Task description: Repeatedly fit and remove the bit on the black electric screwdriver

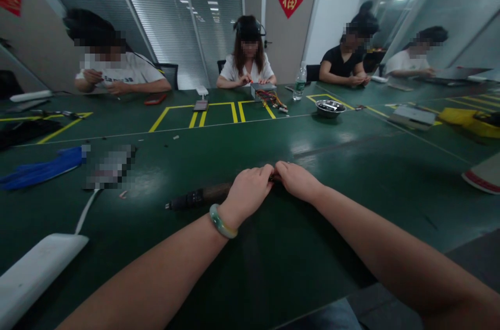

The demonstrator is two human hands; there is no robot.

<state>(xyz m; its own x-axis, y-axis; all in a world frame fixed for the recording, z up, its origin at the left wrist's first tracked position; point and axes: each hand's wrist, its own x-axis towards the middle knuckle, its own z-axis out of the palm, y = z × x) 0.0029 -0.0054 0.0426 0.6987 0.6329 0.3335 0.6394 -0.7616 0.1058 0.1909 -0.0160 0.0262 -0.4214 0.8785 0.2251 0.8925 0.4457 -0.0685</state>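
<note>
An electric screwdriver [203,195], dark and long, lies almost level just above or on the green table [172,262], its narrow tip pointing left. My left hand [250,189], with a jade-like bangle [222,221] on the wrist, is closed around the rear part of its body. Close against those fingers, my right hand [297,180] is closed at the tool's back end. A small dark piece shows between the two hands; what the right fingers grip is mostly hidden.
To the left lie a white power bank [42,273] cabled to a phone [111,167] and a blue glove [47,167]. Farther off are a metal bowl [330,108], a water bottle [300,83] and a metal box [262,91] with wires. Several people sit opposite.
</note>
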